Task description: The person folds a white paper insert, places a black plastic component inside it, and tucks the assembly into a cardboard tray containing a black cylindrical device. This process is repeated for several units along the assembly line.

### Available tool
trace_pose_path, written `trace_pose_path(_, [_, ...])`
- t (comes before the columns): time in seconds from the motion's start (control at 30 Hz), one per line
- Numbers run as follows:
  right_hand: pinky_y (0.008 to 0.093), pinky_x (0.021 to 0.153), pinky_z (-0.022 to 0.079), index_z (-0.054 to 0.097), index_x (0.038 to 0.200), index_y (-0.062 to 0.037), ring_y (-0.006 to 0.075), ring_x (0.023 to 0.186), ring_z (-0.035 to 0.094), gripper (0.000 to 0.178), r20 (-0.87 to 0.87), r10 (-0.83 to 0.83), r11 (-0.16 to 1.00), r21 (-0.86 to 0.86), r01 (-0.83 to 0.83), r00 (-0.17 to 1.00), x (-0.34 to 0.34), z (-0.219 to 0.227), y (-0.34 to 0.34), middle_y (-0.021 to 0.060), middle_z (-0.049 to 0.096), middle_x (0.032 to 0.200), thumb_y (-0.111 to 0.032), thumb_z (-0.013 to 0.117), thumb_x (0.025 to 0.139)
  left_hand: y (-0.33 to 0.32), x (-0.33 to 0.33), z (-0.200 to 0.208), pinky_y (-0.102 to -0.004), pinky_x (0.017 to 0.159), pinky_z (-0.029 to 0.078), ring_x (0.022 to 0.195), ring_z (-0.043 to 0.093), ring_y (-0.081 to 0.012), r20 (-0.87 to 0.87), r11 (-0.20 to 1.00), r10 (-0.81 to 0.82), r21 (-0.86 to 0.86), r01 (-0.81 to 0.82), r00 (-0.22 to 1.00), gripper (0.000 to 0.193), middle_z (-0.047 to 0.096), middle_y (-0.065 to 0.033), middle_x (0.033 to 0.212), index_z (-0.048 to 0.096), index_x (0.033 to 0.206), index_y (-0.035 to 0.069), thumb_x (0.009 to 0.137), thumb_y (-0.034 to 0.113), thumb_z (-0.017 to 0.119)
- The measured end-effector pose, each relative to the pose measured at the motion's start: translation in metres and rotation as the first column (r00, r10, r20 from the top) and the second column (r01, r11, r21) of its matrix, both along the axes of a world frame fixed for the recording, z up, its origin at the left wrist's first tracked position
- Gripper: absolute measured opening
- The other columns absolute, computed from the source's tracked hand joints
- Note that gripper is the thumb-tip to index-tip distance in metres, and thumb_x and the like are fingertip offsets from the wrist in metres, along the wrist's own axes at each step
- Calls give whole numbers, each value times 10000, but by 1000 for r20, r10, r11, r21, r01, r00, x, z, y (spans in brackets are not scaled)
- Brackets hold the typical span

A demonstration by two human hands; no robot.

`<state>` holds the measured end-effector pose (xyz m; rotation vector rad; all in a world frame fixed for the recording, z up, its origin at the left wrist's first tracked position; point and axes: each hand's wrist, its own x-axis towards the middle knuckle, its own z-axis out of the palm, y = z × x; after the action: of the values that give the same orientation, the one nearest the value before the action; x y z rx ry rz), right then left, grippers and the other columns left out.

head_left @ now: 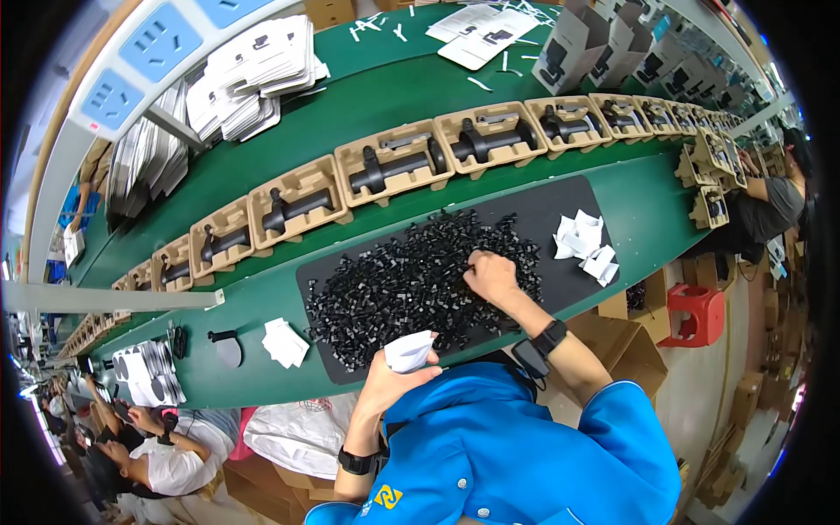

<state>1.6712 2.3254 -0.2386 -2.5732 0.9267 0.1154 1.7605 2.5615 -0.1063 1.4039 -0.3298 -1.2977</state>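
Observation:
A wide heap of small black plastic parts (394, 280) covers much of a dark mat (573, 197) on the green table. My right hand (493, 278) rests at the heap's right part with its fingers curled down onto the pieces; what they pinch, if anything, is too small to name. Close to my body, at the mat's near edge, my left hand (390, 381) is closed around a small white paper bag (409, 352). The bag's contents are hidden.
Brown pulp trays (389, 166) holding black parts stand in a row beyond the mat. White packets lie right (582, 236) and left (284, 343) of the heap. Stacked printed cards (262, 66) are at the far left. Co-workers sit at both sides; a red stool (696, 315) stands right.

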Motion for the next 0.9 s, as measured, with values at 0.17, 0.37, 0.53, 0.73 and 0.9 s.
trace_pose_path(0.17, [237, 514, 465, 648, 935, 14, 86, 576, 587, 197, 85, -368, 403, 912, 76, 926, -10, 89, -5, 81, 674, 757, -146, 599, 831, -4, 1, 6, -261, 744, 500, 834, 600, -113, -54, 999, 27, -33, -28, 998, 550, 643, -48, 885, 525, 1181, -45, 671, -53, 732])
trace_pose_path(0.37, [199, 451, 457, 671, 1020, -4, 69, 515, 572, 195, 407, -43, 618, 728, -296, 912, -15, 224, 21, 80, 686, 784, -58, 640, 835, -19, 1, 28, -243, 782, 479, 861, 573, -74, -46, 995, -34, -98, 29, 998, 456, 634, -12, 940, 575, 1148, 15, 722, 32, 737])
trace_pose_path(0.53, [255, 447, 480, 692, 939, -35, 170, 513, 610, 173, 609, 117, 715, 496, -492, 784, -22, 233, 35, 92, 660, 725, -59, 696, 768, -30, 4, 48, -277, 861, 474, 978, 598, -134, 190, 981, -144, -99, 165, 971, 547, 639, -76, 1089, 576, 1190, 66, 675, 79, 761])
trace_pose_path(0.73, [378, 495, 500, 565, 1168, -74, 321, 551, 615, 366, 332, 605, 658, 303, -689, 724, -35, 238, 33, 134, 619, 665, -122, 576, 806, -30, 4, 54, -270, 867, 474, 986, 598, -142, 281, 968, -196, -96, 231, 939, 509, 631, -82, 1102, 609, 1135, 25, 652, 17, 769])
trace_pose_path(0.9, [458, 480, 473, 501, 1145, 4, 360, 563, 615, 406, 68, 732, 581, 459, -672, 678, -26, 243, 47, 203, 590, 618, -52, 524, 744, -32, 0, 57, -280, 865, 481, 980, 610, -152, 259, 960, -211, -125, 250, 942, 515, 639, -91, 1099, 621, 1118, 24, 619, -6, 748])
